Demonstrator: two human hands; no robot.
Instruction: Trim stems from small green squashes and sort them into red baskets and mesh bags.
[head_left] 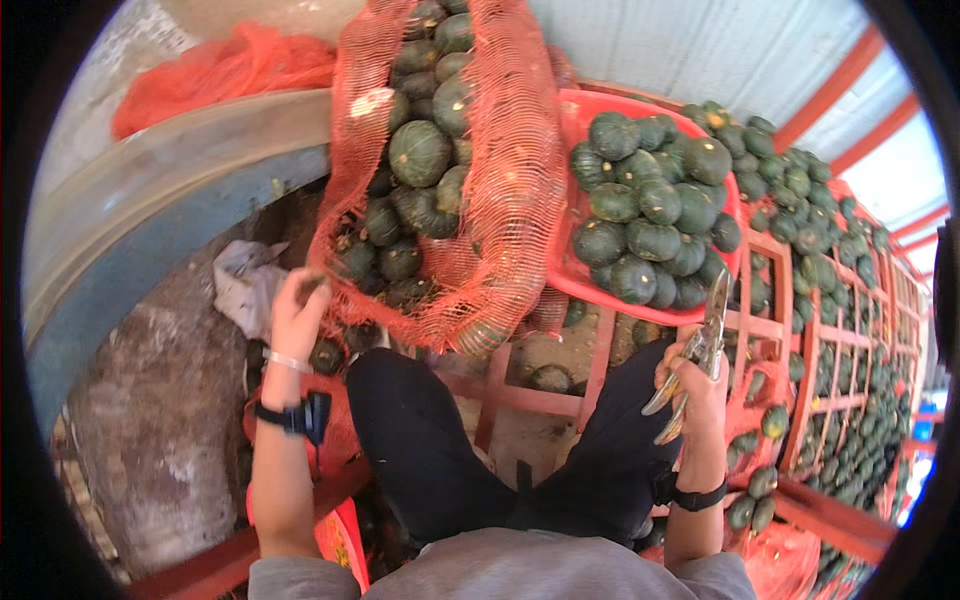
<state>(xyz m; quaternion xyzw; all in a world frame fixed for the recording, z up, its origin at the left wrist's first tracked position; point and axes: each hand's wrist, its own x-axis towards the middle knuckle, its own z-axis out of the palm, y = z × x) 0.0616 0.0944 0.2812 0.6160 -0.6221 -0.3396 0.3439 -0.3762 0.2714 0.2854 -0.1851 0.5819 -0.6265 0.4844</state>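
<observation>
My left hand (297, 310) reaches up to the lower left corner of an orange net sack (500, 200) stuffed with dark green squashes (418, 152); its fingers close on a small piece at the mesh edge. My right hand (697, 375) grips metal shears (708, 335) by their handles, blades pointing up, just below a red plastic crate (568, 270) heaped with more green squashes (650, 238). My knees in black trousers (420, 440) sit between both hands.
Red crates (830, 340) of green squashes run in rows to the right. A grey-blue wall ledge (160, 230) curves at left, with an orange net (225, 70) on it. A crumpled white rag (245, 285) lies on the dirty floor.
</observation>
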